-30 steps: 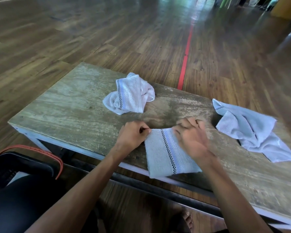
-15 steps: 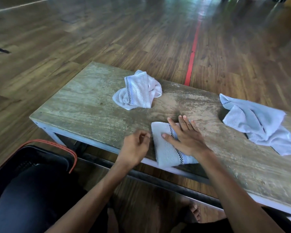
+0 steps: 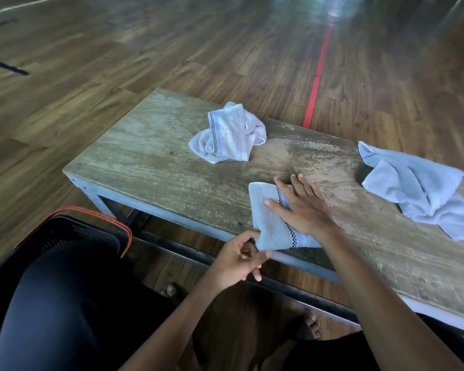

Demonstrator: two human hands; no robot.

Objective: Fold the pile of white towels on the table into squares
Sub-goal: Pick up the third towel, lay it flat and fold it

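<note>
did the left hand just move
Yes. The left hand slid toward the person, from on the table to its front edge, at the near corner of the folded towel.

Light is glinting off the dark plank floor (image 3: 118,76), a red line (image 3: 316,84) running away behind the worn wooden surface (image 3: 145,162).

Right hand (image 3: 303,210) flat on folded towel (image 3: 268,223)

Folded towel (image 3: 268,218) at near edge; two crumpled towels (image 3: 228,135) beyond.
</note>
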